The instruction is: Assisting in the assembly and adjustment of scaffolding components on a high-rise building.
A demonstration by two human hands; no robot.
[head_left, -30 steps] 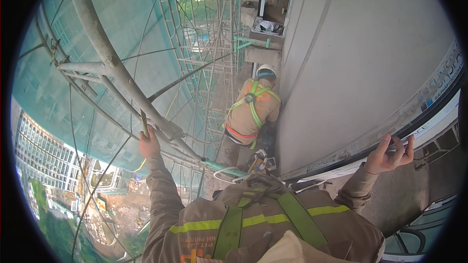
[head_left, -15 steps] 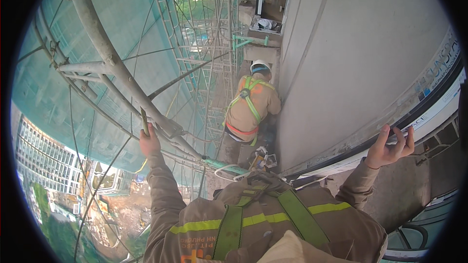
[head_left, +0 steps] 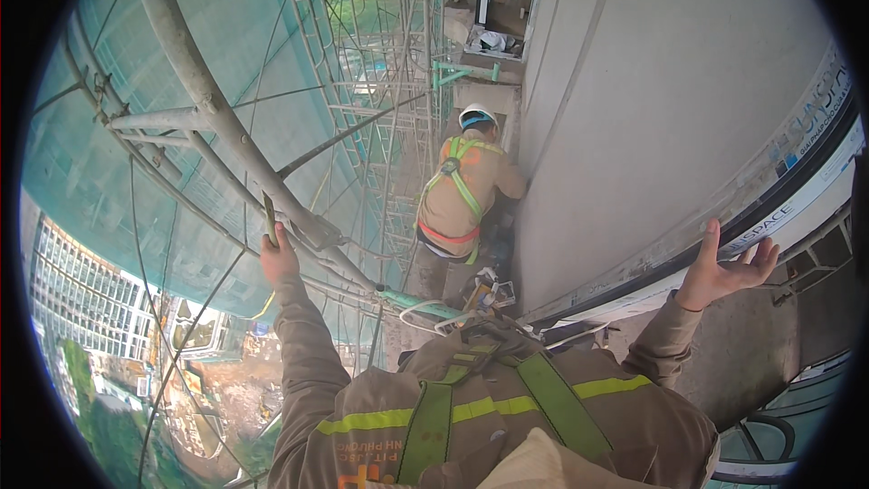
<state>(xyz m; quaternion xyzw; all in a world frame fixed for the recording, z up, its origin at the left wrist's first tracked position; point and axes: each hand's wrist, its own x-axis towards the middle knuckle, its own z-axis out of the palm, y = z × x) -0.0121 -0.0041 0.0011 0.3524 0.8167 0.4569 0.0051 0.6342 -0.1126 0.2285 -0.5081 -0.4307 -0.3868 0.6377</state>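
My left hand [head_left: 279,258] is closed around a slim, flat, yellowish-green tool [head_left: 270,215] that points upward; its exact kind is too small to make out. Just beyond its tip runs a thick grey scaffold pipe [head_left: 222,118]. On the right, my right hand [head_left: 721,276] has its thumb and fingers spread, with nothing visible in it. It lies over the edge of a long frame covered in white printed film [head_left: 787,222] with a dark strip, along the wall's edge; whether the fingers touch the frame I cannot tell.
A co-worker [head_left: 463,186] in a white helmet and green harness crouches ahead beside the grey wall [head_left: 625,100]. Green netting [head_left: 100,208] hangs beyond the scaffold on the left, with a deep drop to the ground below. A white cable [head_left: 421,317] lies near my chest.
My right hand has shifted slightly, its thumb lifting and its fingers bending more toward the frame. The co-worker has leaned a little left. My left hand keeps the slim tool.
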